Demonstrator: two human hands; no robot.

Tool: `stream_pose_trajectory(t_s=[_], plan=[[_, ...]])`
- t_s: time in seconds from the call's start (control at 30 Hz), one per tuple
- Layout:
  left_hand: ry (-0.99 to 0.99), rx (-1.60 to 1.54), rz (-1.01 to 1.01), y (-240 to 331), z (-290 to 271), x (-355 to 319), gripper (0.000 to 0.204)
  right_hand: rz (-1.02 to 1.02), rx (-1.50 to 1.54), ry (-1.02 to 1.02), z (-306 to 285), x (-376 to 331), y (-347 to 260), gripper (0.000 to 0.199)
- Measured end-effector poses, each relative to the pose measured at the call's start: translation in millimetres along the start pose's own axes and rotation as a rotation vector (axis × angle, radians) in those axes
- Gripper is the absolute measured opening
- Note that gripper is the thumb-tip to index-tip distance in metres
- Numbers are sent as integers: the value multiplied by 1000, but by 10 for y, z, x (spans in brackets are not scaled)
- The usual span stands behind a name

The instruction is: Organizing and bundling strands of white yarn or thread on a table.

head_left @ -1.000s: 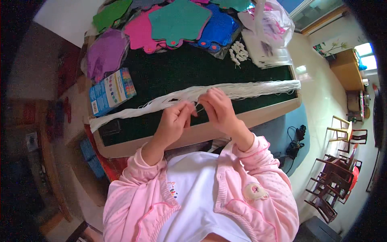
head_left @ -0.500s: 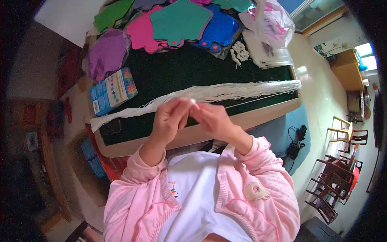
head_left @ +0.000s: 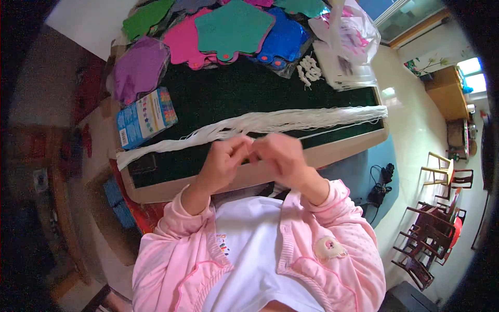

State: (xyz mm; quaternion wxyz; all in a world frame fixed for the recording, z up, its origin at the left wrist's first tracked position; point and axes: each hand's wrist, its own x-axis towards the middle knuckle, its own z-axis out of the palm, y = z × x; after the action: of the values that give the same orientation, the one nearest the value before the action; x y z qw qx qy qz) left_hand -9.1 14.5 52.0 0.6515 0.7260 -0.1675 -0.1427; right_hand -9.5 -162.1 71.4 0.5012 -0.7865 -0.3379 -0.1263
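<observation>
Over the near edge of the worktop (head_left: 343, 147), left hand (head_left: 219, 164) and right hand (head_left: 283, 156) meet, fingers pinched: the right's on a white strand (head_left: 332, 130), the left's hold unclear. Beyond, a white thread bundle (head_left: 249, 124) spans left edge to right. Green surface opens behind, between blue box (head_left: 145, 118) near the left edge and far-right plastic bag (head_left: 353, 31), contents unclear.

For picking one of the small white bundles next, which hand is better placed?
Probably the right hand: it is nearer to the small white bundles, while the left hand is farther left.
</observation>
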Motion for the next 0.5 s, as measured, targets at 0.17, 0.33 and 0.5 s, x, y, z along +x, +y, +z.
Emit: stream_pose_trajectory(t_s=[0.17,0.33,0.5], plan=[[112,-276,88,259,38,-49,22,142,-103,-6,86,-89,178,17],[109,39,129,118,16,-3,18,23,19,-25,24,-85,-23,19],[-4,-324,-15,452,50,-96,24,100,-73,12,80,-78,158,30]])
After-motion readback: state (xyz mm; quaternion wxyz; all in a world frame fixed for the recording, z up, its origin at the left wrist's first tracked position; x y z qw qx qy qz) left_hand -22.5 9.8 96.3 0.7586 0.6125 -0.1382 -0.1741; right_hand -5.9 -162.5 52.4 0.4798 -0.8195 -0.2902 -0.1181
